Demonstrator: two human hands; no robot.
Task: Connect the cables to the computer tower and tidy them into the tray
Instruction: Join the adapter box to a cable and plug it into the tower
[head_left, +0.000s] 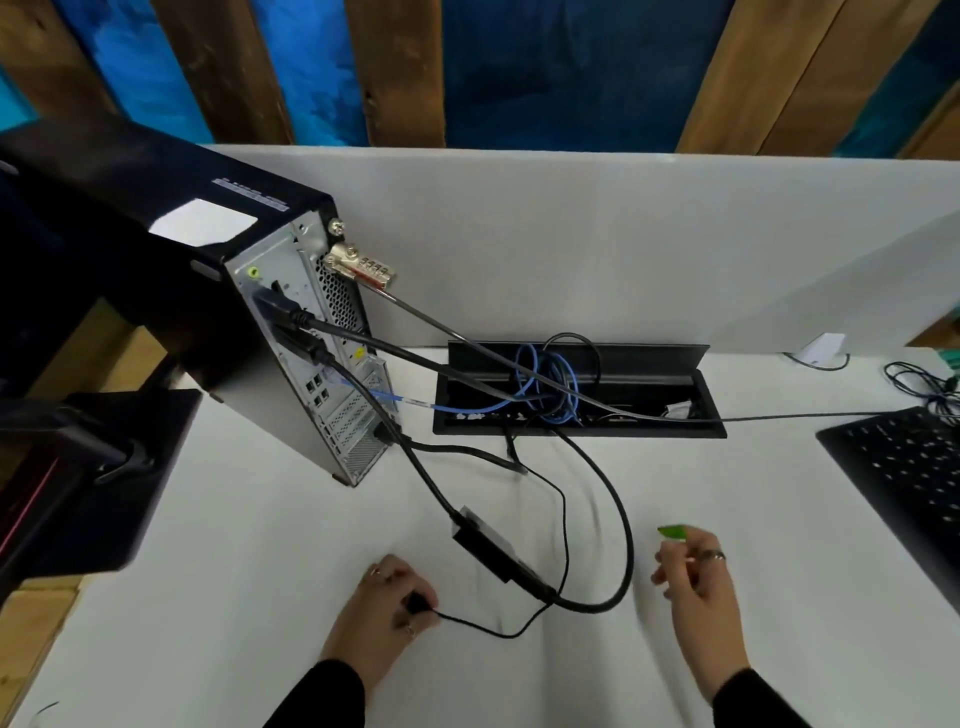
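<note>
Upright at the left of the white desk (260, 571), the computer tower (291, 332) is seen with its rear panel turned toward the tray (711, 421), a black recessed box set into the desk just in front of the grey partition (571, 234), its lid raised. Several black cables (395, 353) are plugged into the tower's back, and a blue cable (493, 405) is run from a lower port into the tray, where it is looped with other leads. A combination lock (358, 265) is fixed at the tower's top rear corner. On the desk between tower and hands, a black adapter box (493, 545) is joined to a thick cable. A thin black cable's plug (415, 603) is pinched in the curled fingers of the left hand (389, 597), which is rested on the desk. The right hand (696, 571) is held above the desk, a small green piece (672, 532) pinched at its fingertips. A black keyboard (909, 467) is seen at the right edge, a monitor stand (104, 457) at the left
</note>
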